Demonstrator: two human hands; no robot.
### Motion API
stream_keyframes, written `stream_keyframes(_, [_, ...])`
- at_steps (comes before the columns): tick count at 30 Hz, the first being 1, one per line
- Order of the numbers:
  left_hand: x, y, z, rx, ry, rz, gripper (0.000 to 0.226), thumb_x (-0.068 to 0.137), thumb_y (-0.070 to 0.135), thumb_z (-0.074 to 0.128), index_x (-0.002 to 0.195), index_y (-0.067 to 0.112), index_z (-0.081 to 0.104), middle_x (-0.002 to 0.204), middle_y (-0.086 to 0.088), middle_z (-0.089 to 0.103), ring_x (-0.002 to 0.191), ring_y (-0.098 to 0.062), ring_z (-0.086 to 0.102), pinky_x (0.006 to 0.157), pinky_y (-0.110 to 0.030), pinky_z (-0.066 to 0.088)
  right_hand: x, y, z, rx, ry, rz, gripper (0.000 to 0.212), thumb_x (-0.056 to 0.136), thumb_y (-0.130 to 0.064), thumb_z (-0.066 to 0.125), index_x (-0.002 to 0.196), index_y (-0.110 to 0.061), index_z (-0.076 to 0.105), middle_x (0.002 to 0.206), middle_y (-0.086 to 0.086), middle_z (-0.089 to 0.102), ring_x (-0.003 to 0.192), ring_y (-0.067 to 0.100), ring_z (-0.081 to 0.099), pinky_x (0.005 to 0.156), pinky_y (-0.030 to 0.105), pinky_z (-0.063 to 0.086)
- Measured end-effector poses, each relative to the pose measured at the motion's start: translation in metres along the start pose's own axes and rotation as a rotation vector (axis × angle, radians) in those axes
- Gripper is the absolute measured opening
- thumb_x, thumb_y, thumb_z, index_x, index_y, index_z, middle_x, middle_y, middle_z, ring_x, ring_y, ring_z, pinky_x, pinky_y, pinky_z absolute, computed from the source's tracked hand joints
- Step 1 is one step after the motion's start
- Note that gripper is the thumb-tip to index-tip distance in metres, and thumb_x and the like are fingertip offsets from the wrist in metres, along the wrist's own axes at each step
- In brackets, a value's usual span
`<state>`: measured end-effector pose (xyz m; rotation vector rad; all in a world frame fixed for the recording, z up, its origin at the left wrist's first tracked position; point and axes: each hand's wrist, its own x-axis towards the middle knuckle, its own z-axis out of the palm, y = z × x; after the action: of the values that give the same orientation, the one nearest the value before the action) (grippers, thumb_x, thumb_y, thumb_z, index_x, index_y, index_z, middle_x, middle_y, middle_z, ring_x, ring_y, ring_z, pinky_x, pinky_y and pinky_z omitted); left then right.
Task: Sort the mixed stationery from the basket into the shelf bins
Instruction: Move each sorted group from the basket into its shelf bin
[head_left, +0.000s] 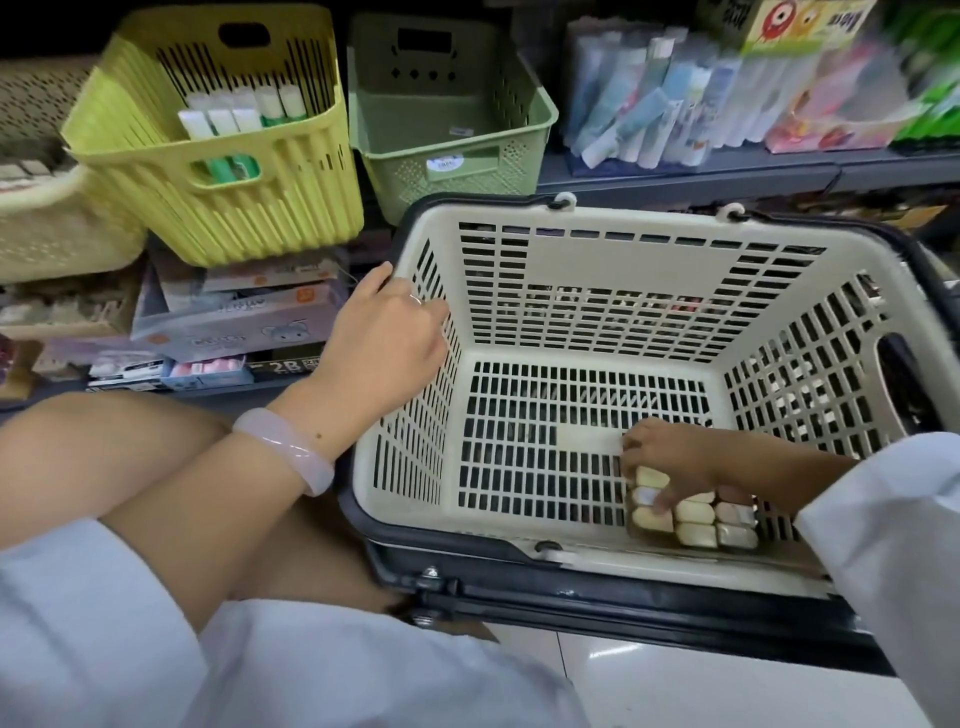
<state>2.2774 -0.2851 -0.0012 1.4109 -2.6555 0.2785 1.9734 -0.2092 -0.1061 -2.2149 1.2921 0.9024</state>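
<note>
At the basket's (613, 270) near right corner, the right hand (675, 462) grasps a clear box of erasers (693, 517) lying on the slatted floor, fingers curled over its top. Left hand (384, 332) grips the basket's left rim, thumb outside, fingers inside. On the shelf (727, 171) beyond stand a yellow bin (249, 208) holding glue sticks (239, 114) and a green bin (452, 166).

"2B" stands in white on a dark box (283, 365) at middle left, under the shelf bins (other print nearby is too blurred to read).
</note>
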Motion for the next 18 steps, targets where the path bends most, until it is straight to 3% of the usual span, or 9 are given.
stream_keyframes(5, [-0.001, 0.004, 0.000, 0.041, -0.006, 0.067, 0.024, 0.090, 0.015, 0.039, 0.095, 0.007, 0.061, 0.077, -0.011, 0.064, 0.086, -0.028, 0.054, 0.109, -0.031, 0.012, -0.001, -0.001, 0.000, -0.012, 0.048, 0.130, 0.051, 0.084, -0.046, 0.056, 0.130, -0.028, 0.043, 0.142, 0.005, 0.025, 0.133, 0.025, 0.018, 0.104, 0.043, 0.035])
stream_keyframes(8, [-0.004, 0.009, 0.000, -0.001, -0.092, 0.178, 0.027, 0.093, 0.019, 0.037, 0.105, 0.009, 0.059, 0.090, -0.006, 0.063, 0.087, -0.026, 0.054, 0.092, -0.031, 0.032, 0.004, -0.010, 0.003, -0.091, 0.025, 0.218, 0.058, 0.085, -0.050, 0.050, 0.136, -0.027, 0.034, 0.144, 0.007, 0.021, 0.132, 0.031, 0.021, 0.097, 0.049, 0.039])
stream_keyframes(10, [-0.005, 0.008, -0.001, -0.044, -0.135, 0.209, 0.031, 0.095, 0.024, 0.034, 0.115, 0.015, 0.056, 0.099, -0.002, 0.062, 0.091, -0.023, 0.056, 0.078, -0.032, 0.039, 0.008, -0.016, 0.003, -0.130, 0.035, 0.251, 0.059, 0.086, -0.049, 0.050, 0.136, -0.024, 0.031, 0.142, 0.009, 0.024, 0.127, 0.031, 0.028, 0.093, 0.045, 0.041])
stream_keyframes(13, [-0.004, 0.003, -0.003, -0.086, -0.139, 0.199, 0.034, 0.096, 0.029, 0.033, 0.121, 0.020, 0.054, 0.105, -0.001, 0.063, 0.093, -0.023, 0.059, 0.073, -0.033, 0.044, 0.007, -0.019, -0.001, -0.074, 0.073, 0.242, 0.057, 0.084, -0.048, 0.054, 0.131, -0.023, 0.034, 0.132, 0.006, 0.032, 0.119, 0.026, 0.034, 0.093, 0.042, 0.041])
stream_keyframes(16, [-0.002, 0.002, -0.003, -0.154, -0.160, 0.168, 0.032, 0.096, 0.032, 0.035, 0.122, 0.026, 0.053, 0.116, 0.004, 0.061, 0.101, -0.020, 0.058, 0.073, -0.030, 0.041, 0.001, -0.024, -0.026, 0.100, 0.239, 0.177, 0.055, 0.081, -0.055, 0.052, 0.125, -0.025, 0.037, 0.130, 0.001, 0.035, 0.119, 0.020, 0.032, 0.100, 0.041, 0.038])
stream_keyframes(18, [0.001, 0.007, -0.007, -0.366, -0.171, 0.075, 0.029, 0.095, 0.031, 0.039, 0.120, 0.027, 0.054, 0.118, 0.008, 0.060, 0.102, -0.013, 0.056, 0.073, -0.026, 0.038, -0.003, -0.037, -0.058, 0.216, 0.421, 0.103, 0.061, 0.076, -0.060, 0.050, 0.123, -0.022, 0.039, 0.129, 0.002, 0.036, 0.119, 0.020, 0.032, 0.101, 0.042, 0.038])
